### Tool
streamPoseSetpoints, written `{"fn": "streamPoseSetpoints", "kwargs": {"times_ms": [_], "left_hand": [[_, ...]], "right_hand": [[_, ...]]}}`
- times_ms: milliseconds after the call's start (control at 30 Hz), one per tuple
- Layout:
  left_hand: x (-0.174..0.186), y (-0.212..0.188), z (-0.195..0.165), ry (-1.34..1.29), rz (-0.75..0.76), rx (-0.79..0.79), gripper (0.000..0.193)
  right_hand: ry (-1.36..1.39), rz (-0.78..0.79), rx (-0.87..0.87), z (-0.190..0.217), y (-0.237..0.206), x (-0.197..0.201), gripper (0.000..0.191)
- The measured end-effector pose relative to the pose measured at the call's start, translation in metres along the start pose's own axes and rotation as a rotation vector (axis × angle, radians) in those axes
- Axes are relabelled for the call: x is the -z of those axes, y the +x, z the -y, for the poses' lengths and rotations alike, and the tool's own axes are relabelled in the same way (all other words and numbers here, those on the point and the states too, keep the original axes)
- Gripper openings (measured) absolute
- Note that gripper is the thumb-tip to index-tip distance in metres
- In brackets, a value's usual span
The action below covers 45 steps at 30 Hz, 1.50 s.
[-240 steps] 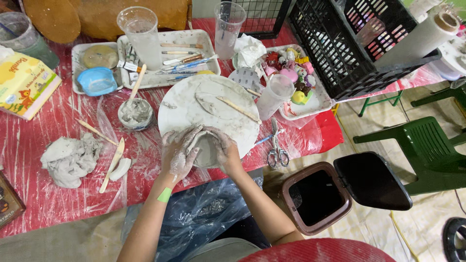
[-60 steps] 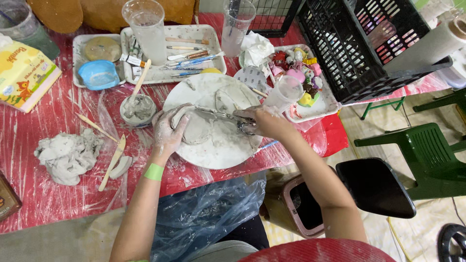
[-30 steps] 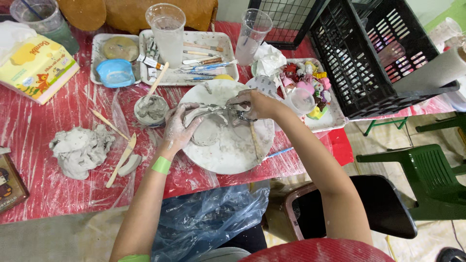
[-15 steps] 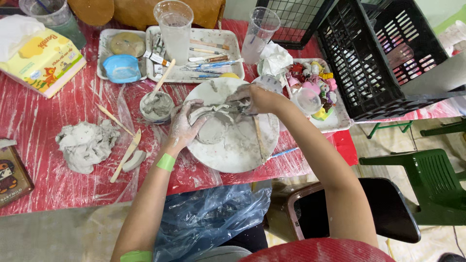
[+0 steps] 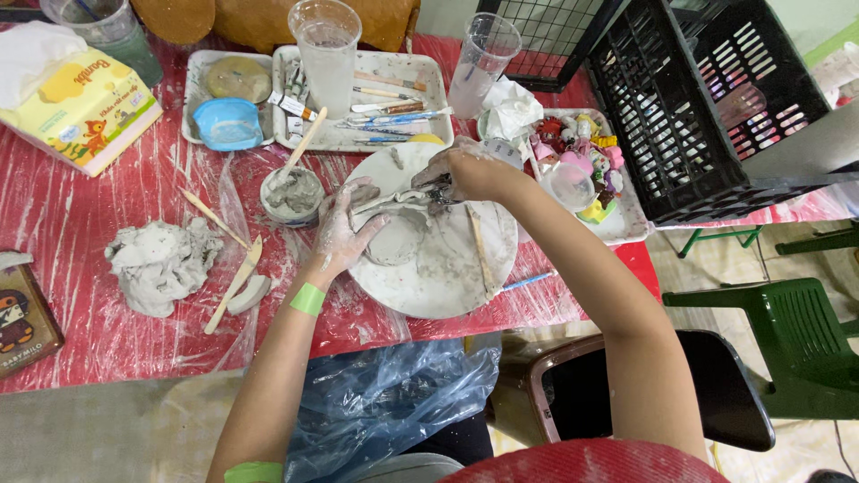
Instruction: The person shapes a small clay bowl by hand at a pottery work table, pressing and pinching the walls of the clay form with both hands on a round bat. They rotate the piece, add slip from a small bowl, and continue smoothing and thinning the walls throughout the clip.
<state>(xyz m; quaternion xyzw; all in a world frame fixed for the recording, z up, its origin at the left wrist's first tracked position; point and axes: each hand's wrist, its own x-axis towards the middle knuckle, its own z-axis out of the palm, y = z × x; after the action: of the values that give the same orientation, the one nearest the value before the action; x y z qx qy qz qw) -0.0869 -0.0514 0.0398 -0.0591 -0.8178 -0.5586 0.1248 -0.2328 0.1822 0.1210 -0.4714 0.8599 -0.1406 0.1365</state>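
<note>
A round white board (image 5: 447, 277) smeared with grey clay lies on the red, plastic-covered table. A flat grey clay disc (image 5: 395, 238) rests on it. My left hand (image 5: 343, 231), coated in clay, pinches the upper edge of the clay piece and rests beside the disc. My right hand (image 5: 468, 170) grips a pair of metal scissors (image 5: 413, 193), whose blades point left and meet the clay at my left fingertips. A wooden stick (image 5: 480, 252) lies on the board under my right forearm.
A grey clay lump (image 5: 159, 265) and wooden tools (image 5: 231, 284) lie at the left. A small slip cup (image 5: 292, 191), trays of brushes (image 5: 394, 98), two plastic cups, a tissue box (image 5: 85, 107) and a black crate (image 5: 707, 107) stand behind. A green chair (image 5: 787, 349) is at the right.
My right hand picked up the scissors from the board's right side and brought them to the clay. My left hand shifted from the board's front edge up to its left side.
</note>
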Motion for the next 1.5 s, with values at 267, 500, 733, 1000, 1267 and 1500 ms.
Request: {"fn": "streamPoseSetpoints", "kwargs": {"times_ms": [267, 500, 733, 1000, 1267, 1500], "left_hand": [[0.002, -0.002, 0.001, 0.044, 0.048, -0.024, 0.073], [-0.01, -0.035, 0.008, 0.059, -0.16, -0.116, 0.053], [-0.01, -0.036, 0.01, -0.038, -0.084, -0.062, 0.044], [-0.012, -0.041, 0.012, 0.082, -0.11, -0.069, 0.044], [-0.005, -0.061, 0.006, 0.204, -0.051, -0.178, 0.064], [-0.009, -0.068, 0.011, 0.472, -0.011, -0.333, 0.054]], "right_hand": [[0.071, 0.015, 0.123, -0.002, 0.004, -0.002, 0.061], [0.01, 0.059, 0.047, 0.014, 0.004, 0.007, 0.057], [-0.053, 0.059, 0.109, 0.029, 0.013, 0.015, 0.059], [-0.257, -0.135, 0.056, 0.041, -0.002, 0.021, 0.048], [-0.006, -0.509, -0.596, 0.064, -0.111, 0.005, 0.041], [0.193, -0.323, -0.816, 0.075, -0.151, -0.059, 0.04]]}}
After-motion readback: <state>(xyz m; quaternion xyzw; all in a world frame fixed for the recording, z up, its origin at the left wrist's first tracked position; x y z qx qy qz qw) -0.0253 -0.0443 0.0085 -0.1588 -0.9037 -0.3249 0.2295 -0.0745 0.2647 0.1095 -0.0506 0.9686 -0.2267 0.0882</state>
